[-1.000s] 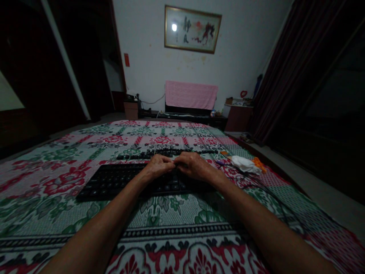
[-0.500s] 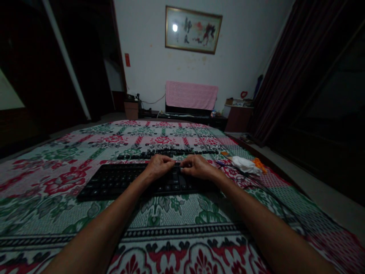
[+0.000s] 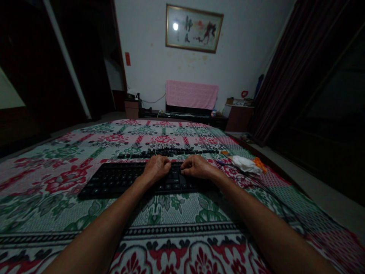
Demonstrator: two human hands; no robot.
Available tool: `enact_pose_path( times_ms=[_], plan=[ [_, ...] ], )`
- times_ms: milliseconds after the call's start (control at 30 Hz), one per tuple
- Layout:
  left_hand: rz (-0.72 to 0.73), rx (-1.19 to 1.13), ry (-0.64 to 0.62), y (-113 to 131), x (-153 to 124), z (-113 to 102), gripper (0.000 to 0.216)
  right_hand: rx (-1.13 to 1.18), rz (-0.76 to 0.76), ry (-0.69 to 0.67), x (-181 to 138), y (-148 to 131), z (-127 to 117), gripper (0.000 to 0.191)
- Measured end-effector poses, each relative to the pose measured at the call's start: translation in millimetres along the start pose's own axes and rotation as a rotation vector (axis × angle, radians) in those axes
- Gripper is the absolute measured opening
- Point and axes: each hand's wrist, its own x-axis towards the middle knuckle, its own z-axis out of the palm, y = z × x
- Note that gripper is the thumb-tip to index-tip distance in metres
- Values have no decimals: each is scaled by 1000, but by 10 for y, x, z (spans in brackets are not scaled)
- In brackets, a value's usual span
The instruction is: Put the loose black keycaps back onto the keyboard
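A black computer keyboard [image 3: 119,179] lies flat on the patterned bedspread [image 3: 159,213], under both my hands. My left hand [image 3: 158,167] rests over its middle, fingers curled inward and closed; whatever they may hold is hidden. To the right of it, my right hand [image 3: 196,166] is bent over the keyboard's right part, thumb and fingertips pinched together near the upper keys. Anything in that pinch is too small to make out. Just beyond the keyboard, loose black keycaps [image 3: 171,151] lie in a long uneven row. My right wrist and forearm cover the keyboard's right end.
Right of the keyboard lie a crumpled white cloth or tissue [image 3: 245,163], something orange [image 3: 260,165], a brush-like orange-tipped item [image 3: 225,153] and a black cable [image 3: 273,194]. Past the bed stand a low cabinet with a pink towel [image 3: 192,94] over a screen and a side cabinet [image 3: 239,118].
My left hand has drawn slightly left, away from the right hand, and its fingers have curled in more. The right hand has stayed nearly in place.
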Motion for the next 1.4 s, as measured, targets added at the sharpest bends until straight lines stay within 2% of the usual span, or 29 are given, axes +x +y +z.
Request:
enact_pose_path(
  times_ms=[400, 1133, 1400],
  plan=[
    [-5, -13, -18, 3, 4, 2, 28, -59, -35, 1, 11, 14, -10, 17],
    [-10, 76, -44, 0, 11, 20, 29, -100, 27, 0, 50, 9, 33, 16],
    [-54, -34, -60, -1, 17, -43, 30, -41, -42, -67, 74, 136, -10, 22]
  ],
)
